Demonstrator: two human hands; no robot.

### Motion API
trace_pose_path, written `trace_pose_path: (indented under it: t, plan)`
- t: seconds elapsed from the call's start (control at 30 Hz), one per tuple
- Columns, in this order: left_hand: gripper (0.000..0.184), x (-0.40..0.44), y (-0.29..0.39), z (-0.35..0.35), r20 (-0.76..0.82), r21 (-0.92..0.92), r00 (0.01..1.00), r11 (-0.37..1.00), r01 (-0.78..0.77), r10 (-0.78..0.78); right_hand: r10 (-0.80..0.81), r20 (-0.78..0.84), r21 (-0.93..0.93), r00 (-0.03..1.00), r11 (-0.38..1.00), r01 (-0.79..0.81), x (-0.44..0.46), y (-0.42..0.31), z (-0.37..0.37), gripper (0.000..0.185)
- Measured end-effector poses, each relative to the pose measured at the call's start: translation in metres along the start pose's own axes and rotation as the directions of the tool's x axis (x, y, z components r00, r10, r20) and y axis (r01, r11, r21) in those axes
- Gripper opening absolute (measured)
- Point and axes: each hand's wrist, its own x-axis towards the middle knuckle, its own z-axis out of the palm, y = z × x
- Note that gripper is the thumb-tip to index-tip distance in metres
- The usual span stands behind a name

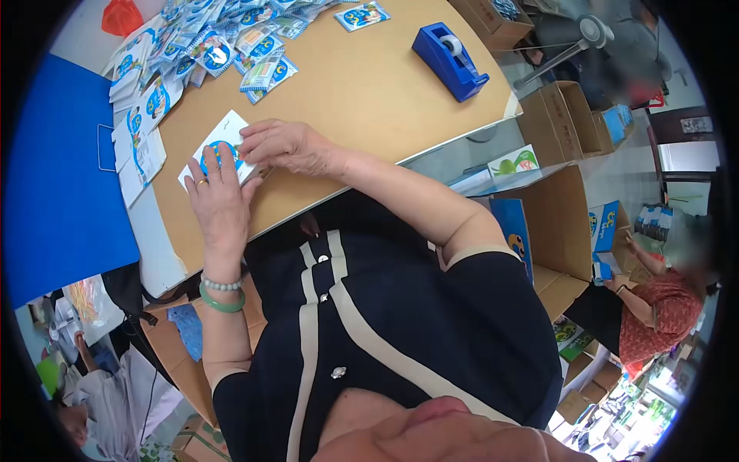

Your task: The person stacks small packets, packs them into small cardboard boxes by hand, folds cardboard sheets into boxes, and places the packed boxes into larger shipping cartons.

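A small white box with a blue print (230,128) lies at the near left part of the tan table. My left hand (219,192) rests on its left part, fingers spread over the printed face. At the box's right edge is my right hand (285,146), its fingers bent together and touching the card; whether they pinch something is hard to see. Beyond the hands, a heap of small printed packets (215,52) covers the far left of the table. Flat white printed boxes (142,131) are stacked along the left edge.
A blue tape dispenser (450,61) stands at the table's far right. One packet (362,15) lies apart from the heap. Open cardboard boxes (558,223) are on the right. A co-worker in red (662,316) is at the right, another person (115,400) at lower left.
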Motion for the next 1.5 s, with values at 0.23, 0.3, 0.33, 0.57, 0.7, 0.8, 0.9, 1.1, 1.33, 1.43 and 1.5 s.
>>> trace_pose_path:
  t: [0.23,0.3,0.33,0.57,0.7,0.8,0.9,1.1,1.33,1.43,1.5]
  plan:
    - [0.062,0.009,0.019,0.009,-0.03,0.084,0.989,0.985,0.15,-0.148,0.104,-0.26,-0.364,0.96,0.91,-0.197,-0.012,-0.031,-0.037,0.03]
    - [0.063,0.008,0.02,0.01,-0.058,0.067,0.987,0.986,0.152,-0.149,0.027,-0.59,-0.48,0.807,0.792,-0.378,-0.037,-0.051,-0.067,0.03]
    - [0.063,0.007,0.02,0.01,-0.081,0.061,0.986,0.987,0.151,-0.145,0.091,-0.788,-0.41,0.609,0.661,-0.629,-0.05,-0.069,-0.082,0.024]
    - [0.062,0.007,0.024,0.004,-0.082,0.034,0.984,0.987,0.159,-0.156,0.033,-0.991,-0.114,0.131,0.311,-0.944,-0.138,-0.067,-0.182,0.043]
    - [0.061,0.008,0.024,0.003,-0.086,0.032,0.982,0.985,0.169,-0.165,0.126,-0.958,-0.148,0.256,0.549,-0.823,-0.132,-0.036,-0.202,0.054]
    - [0.061,0.007,0.025,0.002,-0.086,0.016,0.981,0.984,0.176,-0.174,0.185,-0.956,-0.154,0.227,0.339,-0.928,-0.102,-0.041,-0.205,0.059]
    - [0.061,0.007,0.024,-0.001,-0.081,0.027,0.983,0.985,0.169,-0.166,0.152,-0.96,-0.182,0.235,0.298,-0.937,-0.092,-0.036,-0.209,0.057]
    - [0.054,0.01,0.017,0.006,-0.011,-0.076,0.995,0.992,0.097,-0.098,0.048,-0.75,-0.661,0.66,-0.006,-0.751,-0.109,-0.019,-0.253,0.027]
    - [0.055,0.005,0.012,0.006,0.054,0.219,0.99,0.968,0.119,-0.134,0.269,-0.937,-0.115,0.222,0.362,-0.925,-0.071,-0.049,-0.233,0.04]
    - [0.056,0.004,0.023,0.011,0.069,0.237,0.987,0.964,0.124,-0.144,0.221,-0.914,-0.24,0.341,0.385,-0.891,-0.079,-0.05,-0.236,0.04]
    - [0.057,0.004,0.019,0.013,0.067,0.253,0.987,0.959,0.126,-0.147,0.238,-0.909,-0.252,0.343,0.34,-0.906,-0.079,-0.049,-0.241,0.039]
